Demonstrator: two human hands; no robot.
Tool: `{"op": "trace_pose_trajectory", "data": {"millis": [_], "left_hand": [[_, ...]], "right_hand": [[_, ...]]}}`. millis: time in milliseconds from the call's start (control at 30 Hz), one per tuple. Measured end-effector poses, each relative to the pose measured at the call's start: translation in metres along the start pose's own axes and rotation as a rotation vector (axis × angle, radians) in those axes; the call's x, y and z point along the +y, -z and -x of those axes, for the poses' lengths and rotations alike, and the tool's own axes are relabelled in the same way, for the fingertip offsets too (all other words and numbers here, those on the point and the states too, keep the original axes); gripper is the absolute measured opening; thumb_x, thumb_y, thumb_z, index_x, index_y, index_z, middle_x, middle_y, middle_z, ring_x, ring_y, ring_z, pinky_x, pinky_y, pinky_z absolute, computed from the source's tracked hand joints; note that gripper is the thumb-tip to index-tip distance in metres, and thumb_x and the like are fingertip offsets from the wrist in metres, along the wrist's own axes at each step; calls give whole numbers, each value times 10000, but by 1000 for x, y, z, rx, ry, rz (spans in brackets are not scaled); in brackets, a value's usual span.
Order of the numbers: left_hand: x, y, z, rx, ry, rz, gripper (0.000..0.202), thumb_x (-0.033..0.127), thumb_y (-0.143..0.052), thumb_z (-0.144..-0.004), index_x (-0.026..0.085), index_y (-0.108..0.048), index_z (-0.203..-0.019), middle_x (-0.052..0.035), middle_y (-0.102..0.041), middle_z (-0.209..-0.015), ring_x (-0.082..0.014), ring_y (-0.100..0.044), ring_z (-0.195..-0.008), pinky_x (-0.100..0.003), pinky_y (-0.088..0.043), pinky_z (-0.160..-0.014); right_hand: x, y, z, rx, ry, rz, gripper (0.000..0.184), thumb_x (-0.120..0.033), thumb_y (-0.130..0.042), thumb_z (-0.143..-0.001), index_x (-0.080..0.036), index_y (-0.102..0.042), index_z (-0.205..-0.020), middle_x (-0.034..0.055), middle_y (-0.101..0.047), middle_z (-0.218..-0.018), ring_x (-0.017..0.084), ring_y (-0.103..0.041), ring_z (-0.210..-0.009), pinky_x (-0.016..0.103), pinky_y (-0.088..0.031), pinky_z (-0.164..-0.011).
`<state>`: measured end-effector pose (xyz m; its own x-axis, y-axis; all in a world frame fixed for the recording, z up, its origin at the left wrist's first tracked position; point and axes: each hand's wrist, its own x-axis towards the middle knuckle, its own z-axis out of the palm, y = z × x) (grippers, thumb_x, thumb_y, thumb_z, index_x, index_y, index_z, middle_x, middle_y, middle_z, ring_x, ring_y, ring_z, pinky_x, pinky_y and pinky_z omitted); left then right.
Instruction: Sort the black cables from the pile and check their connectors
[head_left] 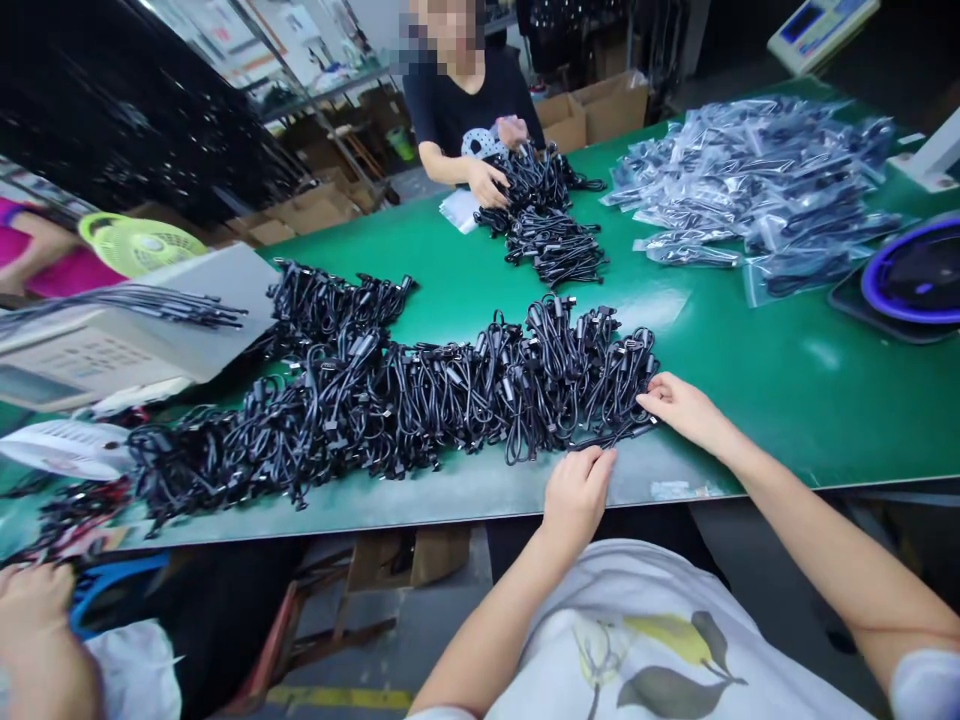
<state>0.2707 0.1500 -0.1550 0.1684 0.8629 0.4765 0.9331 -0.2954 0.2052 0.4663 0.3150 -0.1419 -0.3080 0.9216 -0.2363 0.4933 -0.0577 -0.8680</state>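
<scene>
A long heap of bundled black cables [442,400] lies along the near side of the green table [780,410]. At the heap's right end, my right hand [686,410] pinches the edge of a black cable bundle [615,436] between thumb and fingers. My left hand [576,498] is at the table's front edge, just below that bundle. Its fingers are curled together, and their tips are partly hidden, so what they hold cannot be made out.
Across the table a person [480,110] handles another cable pile [551,240]. Bagged cables [765,190] are heaped at back right, near a round purple-rimmed device [919,270]. A pale machine [135,340] stands left. Another person's hand [37,620] shows at lower left.
</scene>
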Motion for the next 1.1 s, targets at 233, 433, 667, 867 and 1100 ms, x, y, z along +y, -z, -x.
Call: {"op": "trace_pose_trajectory", "data": {"millis": [233, 433, 667, 867, 1100], "left_hand": [[11, 10, -2, -48, 77, 85, 253, 190, -573, -1004, 180, -676, -1235, -101, -728, -1056, -209, -660, -896, -349, -556, -793], [29, 36, -23, -93, 476, 959, 294, 346, -583, -1017, 195, -671, -1253, -86, -702, -1037, -157, -646, -872, -293, -538, -805], [27, 64, -46, 28, 728, 1531, 639, 575, -796, -817, 197, -588, -1289, -89, -666, -1114, -137, -610, -841, -236, -483, -690], [20, 80, -42, 71, 768, 1513, 574, 452, -887, -757, 198, -591, -1177, -23, -640, -996, -137, -596, -894, -268, -487, -858], [15, 74, -38, 178, 905, 1562, 564, 399, -947, -676, 189, -601, -1070, 17, -644, -876, -109, -584, -795, -252, -470, -797]], "right_hand": [[14, 68, 7, 141, -49, -302, 207, -345, -542, -912, -232, -517, -1083, 82, -743, -966, 183, -699, -708, 309, -583, -622], [-9, 49, 84, 75, 147, -400, 257, -464, -557, -1018, -277, -513, -1190, -14, -641, -878, 137, -560, -606, 274, -495, -556], [-53, -5, 139, -358, 174, -462, 240, -436, -460, -1092, -283, -519, -1268, -16, -605, -790, 127, -508, -552, 284, -457, -551], [-59, -20, 134, -419, 239, -245, 228, -438, -441, -1095, -303, -517, -1263, -10, -615, -811, 132, -527, -559, 279, -447, -533], [-65, -39, 139, -362, 259, -214, 202, -408, -455, -1087, -317, -527, -1253, -18, -634, -816, 123, -515, -517, 278, -447, -505]]}}
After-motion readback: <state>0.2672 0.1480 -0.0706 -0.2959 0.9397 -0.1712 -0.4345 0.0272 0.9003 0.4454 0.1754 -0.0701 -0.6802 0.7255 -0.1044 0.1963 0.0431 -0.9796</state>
